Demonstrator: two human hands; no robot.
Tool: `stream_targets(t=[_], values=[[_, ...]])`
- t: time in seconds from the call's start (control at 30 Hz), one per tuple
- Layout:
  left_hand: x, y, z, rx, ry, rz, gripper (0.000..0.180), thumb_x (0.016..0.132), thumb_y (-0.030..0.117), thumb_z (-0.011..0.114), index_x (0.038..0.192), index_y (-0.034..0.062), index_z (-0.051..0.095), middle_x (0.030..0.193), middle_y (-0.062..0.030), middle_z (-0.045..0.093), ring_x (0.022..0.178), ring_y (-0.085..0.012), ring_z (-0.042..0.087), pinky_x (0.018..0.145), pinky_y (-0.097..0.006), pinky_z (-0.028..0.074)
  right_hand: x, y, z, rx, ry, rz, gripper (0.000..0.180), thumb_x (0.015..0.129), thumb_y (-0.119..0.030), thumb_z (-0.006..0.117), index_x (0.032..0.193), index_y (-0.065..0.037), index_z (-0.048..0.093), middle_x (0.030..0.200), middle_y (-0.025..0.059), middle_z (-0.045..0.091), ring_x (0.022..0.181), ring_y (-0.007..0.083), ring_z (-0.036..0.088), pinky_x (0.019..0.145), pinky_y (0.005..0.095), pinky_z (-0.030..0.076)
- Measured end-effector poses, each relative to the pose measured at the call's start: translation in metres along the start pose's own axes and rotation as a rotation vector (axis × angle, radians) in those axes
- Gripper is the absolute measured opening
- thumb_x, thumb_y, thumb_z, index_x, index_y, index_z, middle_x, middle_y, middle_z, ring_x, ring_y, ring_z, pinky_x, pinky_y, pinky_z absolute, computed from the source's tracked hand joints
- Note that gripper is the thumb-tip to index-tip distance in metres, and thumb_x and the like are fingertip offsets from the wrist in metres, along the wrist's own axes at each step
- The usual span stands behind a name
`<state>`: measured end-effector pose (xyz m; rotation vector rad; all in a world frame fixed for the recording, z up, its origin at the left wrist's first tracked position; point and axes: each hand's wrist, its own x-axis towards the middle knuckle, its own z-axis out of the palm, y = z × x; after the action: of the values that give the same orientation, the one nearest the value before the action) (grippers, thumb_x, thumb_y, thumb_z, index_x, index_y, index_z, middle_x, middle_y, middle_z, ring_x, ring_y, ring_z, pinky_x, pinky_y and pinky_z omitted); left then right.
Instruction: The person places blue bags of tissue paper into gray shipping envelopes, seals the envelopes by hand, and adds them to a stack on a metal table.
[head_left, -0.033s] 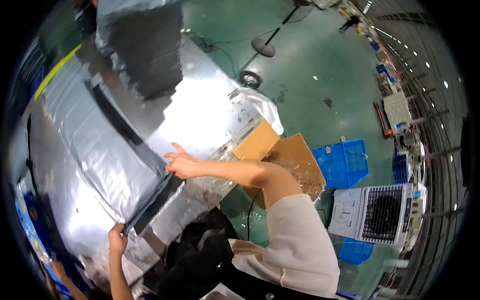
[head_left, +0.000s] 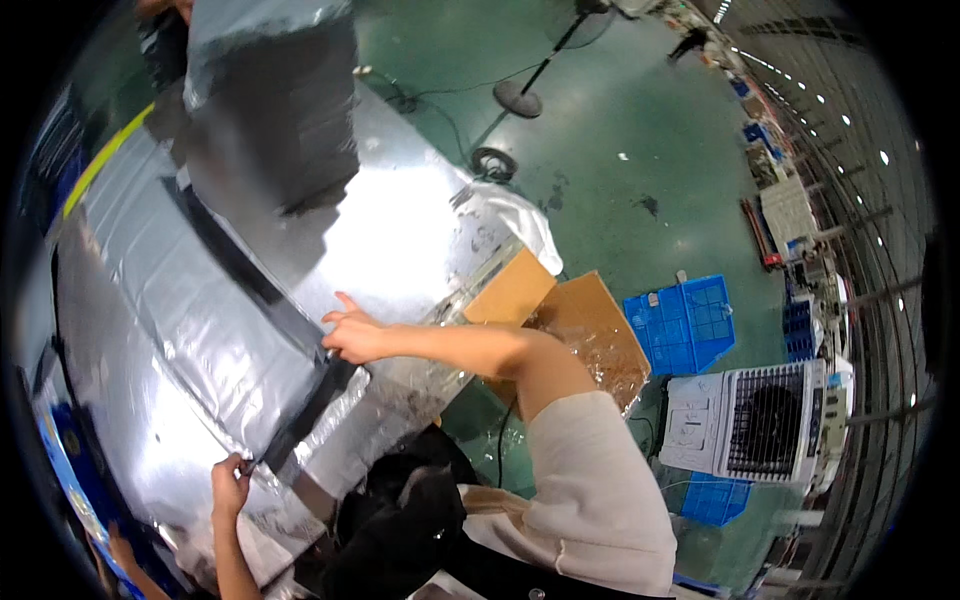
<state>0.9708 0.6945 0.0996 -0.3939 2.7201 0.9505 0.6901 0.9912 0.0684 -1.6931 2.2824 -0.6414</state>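
Observation:
A wide silver foil cover lies on the metal-topped table, wrinkled over a flat bulk beneath it. Dark strips run along its right side and near end. My left hand pinches its near corner with thumb and fingertips. At the right corner, my right hand grips the edge between thumb and forefinger, the other fingers stretched out over the table. Part of that grip is hidden by the hand.
A tall grey wrapped block stands at the far side. Cardboard, a blue crate and an air cooler are to the right; a stand fan is farther off. Another person's hand shows at lower left.
The cover's near end now lies flatter, and more of the dark strip shows beside my right hand. Both hands stay at their corners; the view has shifted slightly.

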Motion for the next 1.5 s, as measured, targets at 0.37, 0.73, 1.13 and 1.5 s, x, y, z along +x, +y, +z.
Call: stream_targets(t=[0.37,0.73,1.13,1.5], values=[[0.104,-0.111,0.091,-1.026,0.653,-0.459,0.039,0.087,0.026,0.043,0.109,-0.005,0.053,0.105,-0.0159,0.057,0.093,-0.0201,0.054,0.078,-0.032,0.043,0.108,0.018,0.113,0.655,0.278,0.717,0.022,0.074,-0.016,0.053,0.092,-0.004,0.049,0.083,0.0148,0.056,0.077,0.0329,0.054,0.066,0.0366,0.043],[0.086,0.104,-0.066,-1.719,0.369,-0.271,0.051,0.08,0.031,0.053,0.118,-0.0032,0.044,0.105,-0.0156,0.057,0.093,-0.0261,0.057,0.086,-0.035,0.045,0.124,-0.052,-0.101,1.286,0.149,0.269,0.085,0.073,-0.021,0.056,0.138,0.002,0.007,0.143,0.0152,0.014,0.131,0.0195,0.016,0.104,0.0277,0.015],[0.163,0.321,-0.221,-1.478,0.584,0.38,0.046,0.085,0.034,0.047,0.117,0.0005,0.049,0.111,-0.0131,0.056,0.096,-0.0198,0.057,0.083,-0.031,0.047,0.074,-0.037,-0.343,0.929,0.87,-0.249,0.073,0.077,-0.047,0.049,0.129,0.003,0.032,0.131,0.0132,0.036,0.118,0.0204,0.038,0.099,0.0318,0.027],[0.271,0.304,-0.18,-0.686,0.531,0.275,0.054,0.079,0.037,0.057,0.12,0.0036,0.048,0.115,-0.016,0.053,0.109,-0.0247,0.05,0.094,-0.038,0.036,0.128,0.201,-0.357,1.35,1.168,0.132,0.033,0.085,-0.031,0.043,0.101,-0.004,0.052,0.09,0.0098,0.054,0.077,0.0199,0.053,0.068,0.0363,0.042]])
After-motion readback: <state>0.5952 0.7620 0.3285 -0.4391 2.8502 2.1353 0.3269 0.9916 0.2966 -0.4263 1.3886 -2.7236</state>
